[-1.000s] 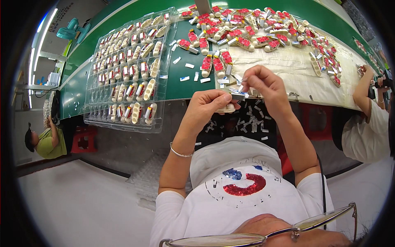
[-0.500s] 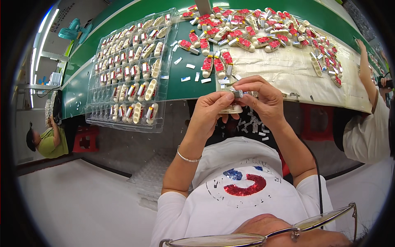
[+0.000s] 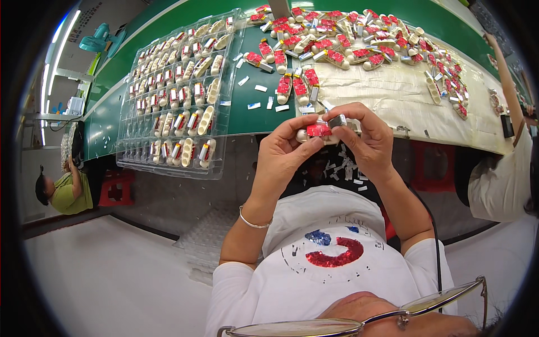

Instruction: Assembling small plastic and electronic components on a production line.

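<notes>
In front of my chest, just off the table edge, my left hand (image 3: 283, 154) is closed on a cream plastic piece with a red circuit board (image 3: 319, 130) facing up. A small silver battery cell (image 3: 337, 121) is pinched between thumb and fingers of my right hand (image 3: 368, 140), right beside the red board. Whether the cell is wired to the board is hidden by my fingers. Similar red-board pieces (image 3: 283, 87) lie on the table just beyond my hands, with small white paper strips (image 3: 261, 88) scattered near them.
A clear plastic tray (image 3: 222, 160) at the left holds rows of cream pieces. A heap of red-board pieces (image 3: 337, 42) covers the far side of the table. A beige sheet (image 3: 359, 92) lies at the right. Co-workers sit on both sides, one sleeve (image 3: 499, 180) at right.
The cream piece has been tipped so its red board faces up. My right hand has raised the silver cell slightly to the right. At the right, a co-worker's arm has moved up.
</notes>
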`<state>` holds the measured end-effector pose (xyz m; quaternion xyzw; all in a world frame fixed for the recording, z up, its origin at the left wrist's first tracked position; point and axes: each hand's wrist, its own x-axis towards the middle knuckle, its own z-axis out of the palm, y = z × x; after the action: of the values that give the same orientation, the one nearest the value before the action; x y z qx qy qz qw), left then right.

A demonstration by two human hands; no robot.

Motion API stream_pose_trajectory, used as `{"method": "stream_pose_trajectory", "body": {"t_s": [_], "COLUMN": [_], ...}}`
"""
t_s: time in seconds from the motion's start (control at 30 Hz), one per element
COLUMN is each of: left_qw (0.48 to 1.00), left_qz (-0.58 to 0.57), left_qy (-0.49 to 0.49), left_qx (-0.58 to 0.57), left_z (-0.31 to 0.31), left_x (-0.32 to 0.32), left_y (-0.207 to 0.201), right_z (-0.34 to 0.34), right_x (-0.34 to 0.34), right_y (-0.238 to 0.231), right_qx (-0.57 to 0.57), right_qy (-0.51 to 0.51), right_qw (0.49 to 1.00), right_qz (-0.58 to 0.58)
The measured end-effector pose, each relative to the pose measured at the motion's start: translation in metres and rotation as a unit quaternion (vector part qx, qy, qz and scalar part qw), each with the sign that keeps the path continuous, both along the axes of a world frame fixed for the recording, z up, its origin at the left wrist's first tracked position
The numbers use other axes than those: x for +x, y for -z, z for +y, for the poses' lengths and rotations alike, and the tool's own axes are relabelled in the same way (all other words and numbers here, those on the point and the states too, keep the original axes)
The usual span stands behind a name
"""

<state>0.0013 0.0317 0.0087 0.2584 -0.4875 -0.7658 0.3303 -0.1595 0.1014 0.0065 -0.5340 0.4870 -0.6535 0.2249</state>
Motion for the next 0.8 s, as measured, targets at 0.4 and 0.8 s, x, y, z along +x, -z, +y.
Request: {"method": "stream_pose_trajectory", "body": {"t_s": [0.4,0.8], "left_qw": [0.989,0.990], "left_qz": [-0.008,-0.023], "left_qy": [-0.086,-0.046], "left_qx": [-0.119,-0.132], "left_z": [0.007,0.001], "left_x": [-0.003,0.006], "left_y": [-0.008,-0.012], "right_z": [-0.006,-0.005], "right_x": [0.003,-0.001], "right_y": [-0.007,-0.006], "right_qx": [-0.010,-0.030], "right_qy": [0.061,0.036], "right_qw": [0.975,0.970], "right_qz": [0.216,0.239]}}
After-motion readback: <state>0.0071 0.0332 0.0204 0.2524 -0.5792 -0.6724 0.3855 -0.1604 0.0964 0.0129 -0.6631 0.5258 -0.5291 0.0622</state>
